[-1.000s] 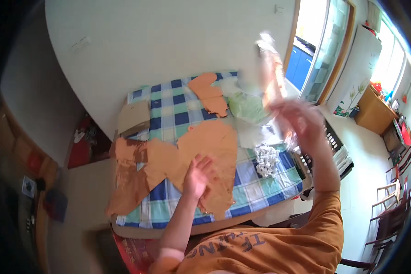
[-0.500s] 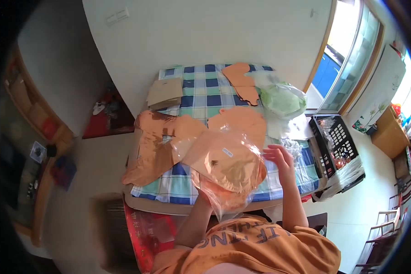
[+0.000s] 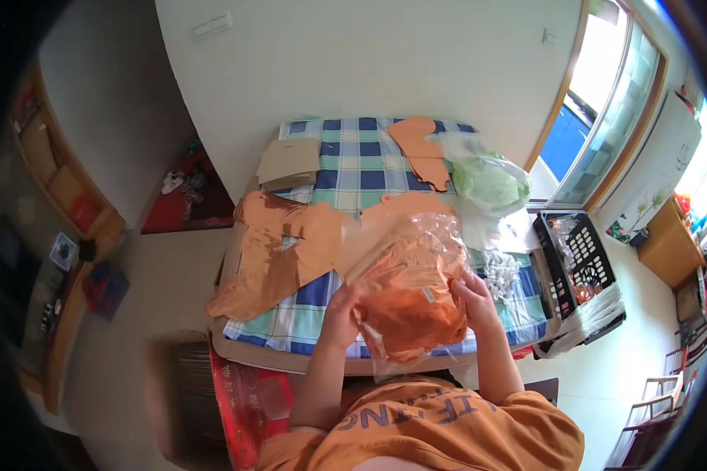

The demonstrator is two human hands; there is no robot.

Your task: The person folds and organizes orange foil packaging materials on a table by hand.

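A clear plastic bag (image 3: 412, 302) with a folded, shiny orange-copper foil item inside is held up in front of my body. A small white label shows on its right part. My left hand (image 3: 342, 315) grips the bag's left edge, fingers partly hidden behind it. At the opposite edge, my right hand (image 3: 474, 298) is closed on the plastic. Beneath and behind the bag, flat copper-coloured foil pieces (image 3: 283, 259) are spread on the checked tablecloth (image 3: 353, 161). Another folded orange piece (image 3: 420, 149) lies near the table's far edge.
Brown cardboard sheets (image 3: 289, 163) are stacked at the table's far left. A green-filled plastic bag (image 3: 491, 184) and a heap of white ties or strings (image 3: 501, 275) lie on the right. A black crate (image 3: 577, 255) stands beyond the right edge; an open cardboard box (image 3: 184, 392) sits at lower left.
My right hand has come in from beside the bag and taken hold of its right edge. The bag has been turned and tilted, and its label now sits further right and lower.
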